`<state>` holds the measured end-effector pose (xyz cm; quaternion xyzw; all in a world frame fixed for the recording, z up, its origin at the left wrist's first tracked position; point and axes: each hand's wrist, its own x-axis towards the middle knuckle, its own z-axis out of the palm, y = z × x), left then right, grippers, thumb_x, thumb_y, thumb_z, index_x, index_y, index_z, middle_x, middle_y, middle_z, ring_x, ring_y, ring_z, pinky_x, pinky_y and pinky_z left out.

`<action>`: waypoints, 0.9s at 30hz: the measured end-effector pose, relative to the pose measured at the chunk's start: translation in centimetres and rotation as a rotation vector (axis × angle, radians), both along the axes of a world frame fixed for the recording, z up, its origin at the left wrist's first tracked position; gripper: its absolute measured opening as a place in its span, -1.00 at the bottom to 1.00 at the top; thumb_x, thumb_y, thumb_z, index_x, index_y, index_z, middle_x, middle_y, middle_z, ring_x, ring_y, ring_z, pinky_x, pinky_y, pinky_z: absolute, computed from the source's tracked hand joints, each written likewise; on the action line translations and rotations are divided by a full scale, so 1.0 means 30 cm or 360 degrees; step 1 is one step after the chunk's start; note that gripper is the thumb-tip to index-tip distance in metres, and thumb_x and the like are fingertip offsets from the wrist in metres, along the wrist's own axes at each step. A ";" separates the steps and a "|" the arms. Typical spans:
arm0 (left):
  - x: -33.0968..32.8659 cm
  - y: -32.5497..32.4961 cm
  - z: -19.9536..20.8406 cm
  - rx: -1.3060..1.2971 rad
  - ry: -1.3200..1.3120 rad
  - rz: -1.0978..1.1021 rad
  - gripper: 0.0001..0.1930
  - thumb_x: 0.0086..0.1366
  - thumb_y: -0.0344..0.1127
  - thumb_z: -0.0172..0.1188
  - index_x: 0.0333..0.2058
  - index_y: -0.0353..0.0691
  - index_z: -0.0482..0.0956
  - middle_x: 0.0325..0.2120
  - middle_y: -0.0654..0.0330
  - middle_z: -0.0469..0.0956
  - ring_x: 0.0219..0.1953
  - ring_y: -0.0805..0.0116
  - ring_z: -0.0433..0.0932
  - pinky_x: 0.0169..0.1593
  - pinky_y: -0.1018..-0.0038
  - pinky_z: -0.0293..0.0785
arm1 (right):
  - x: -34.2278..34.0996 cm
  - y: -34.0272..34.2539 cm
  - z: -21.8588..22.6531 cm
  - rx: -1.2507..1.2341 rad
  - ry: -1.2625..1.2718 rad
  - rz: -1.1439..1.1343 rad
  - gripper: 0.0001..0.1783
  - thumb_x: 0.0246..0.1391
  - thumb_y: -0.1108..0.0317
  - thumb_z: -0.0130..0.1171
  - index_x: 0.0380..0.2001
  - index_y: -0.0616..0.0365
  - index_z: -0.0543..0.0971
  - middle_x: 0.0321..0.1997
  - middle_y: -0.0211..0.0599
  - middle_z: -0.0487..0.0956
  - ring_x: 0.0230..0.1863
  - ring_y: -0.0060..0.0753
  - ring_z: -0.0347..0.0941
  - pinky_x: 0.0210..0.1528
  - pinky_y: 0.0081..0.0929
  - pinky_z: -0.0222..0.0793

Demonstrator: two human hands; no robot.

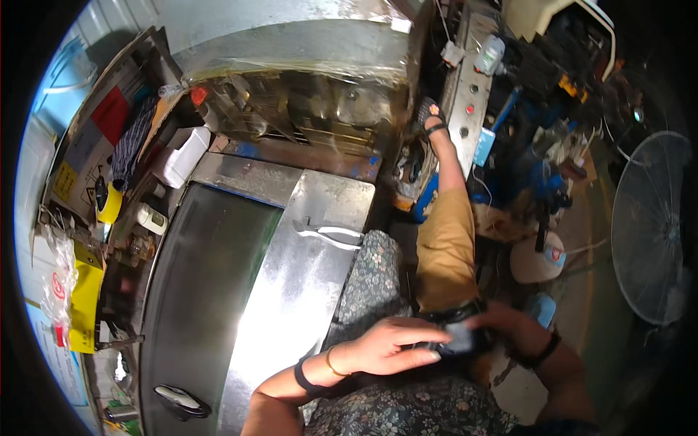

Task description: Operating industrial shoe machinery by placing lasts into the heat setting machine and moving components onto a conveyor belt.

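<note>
My left hand [389, 346] reaches in over my lap, its thumb and fingers closed at the left end of a dark object with a light grey patch [461, 337]. Blur hides what kind of thing it is. At its right side is my right hand [515, 328], with fingers smeared by motion, so its grip cannot be made out. Beneath both hands lies a dark floral apron [407, 410]. A pair of metal pliers [331, 234] rests on the steel table [291, 280] to the left, apart from my hands.
Left of the steel table runs a dark conveyor belt [207, 291], carrying a black-and-white piece [180, 402] at its near end. A metal machine housing [305, 54] stands beyond. My outstretched leg [445, 240] reaches towards a control panel [465, 109]. A large round fan [651, 227] stands right.
</note>
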<state>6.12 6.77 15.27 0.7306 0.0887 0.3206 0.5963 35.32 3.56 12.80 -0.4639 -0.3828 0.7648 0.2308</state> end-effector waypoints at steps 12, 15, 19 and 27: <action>-0.468 -0.050 -0.388 -0.0922 0.0099 0.1864 -0.82 0.46 -0.36 -0.11 -0.10 -0.29 0.42 -0.56 0.25 0.50 -0.45 0.48 0.49 -0.26 0.54 0.45 | -0.293 0.415 -0.108 -0.0033 0.0863 -0.1033 -0.50 0.05 0.26 0.16 0.07 0.22 0.43 0.03 -0.20 0.54 0.06 -0.25 0.48 0.17 -0.25 0.36; -0.550 -0.159 -0.388 -0.1017 0.0303 0.1971 -0.71 0.41 -0.37 -0.02 0.07 -0.28 0.35 -0.47 0.23 0.55 -0.34 0.45 0.56 -0.15 0.49 0.48 | -0.541 0.776 -0.178 0.0666 0.0545 -0.1205 -0.44 -0.02 0.38 0.29 0.08 0.20 0.41 -0.03 -0.29 0.52 -0.04 -0.42 0.45 0.09 -0.38 0.34; -0.648 -0.270 -0.312 -0.0678 0.1173 0.1992 -0.60 0.32 -0.23 0.15 0.08 -0.21 0.40 -0.19 0.02 0.60 -0.14 0.13 0.61 -0.04 0.36 0.49 | -0.529 1.210 -0.396 0.1346 -0.0491 -0.0465 -0.41 0.00 0.47 0.23 0.13 0.30 0.34 -0.02 -0.22 0.49 -0.06 -0.48 0.40 0.04 -0.52 0.31; -1.364 -0.777 -0.439 -0.0226 0.2617 0.3528 -0.34 -0.15 -0.29 0.40 0.01 -0.30 0.42 0.09 -0.17 0.35 0.23 -0.12 0.21 0.29 0.12 0.13 | -0.582 0.574 -0.198 0.0913 -0.0187 0.0240 -0.76 0.16 0.44 0.10 -0.13 0.33 0.55 -0.12 -0.20 0.58 -0.20 -0.39 0.56 -0.12 -0.51 0.48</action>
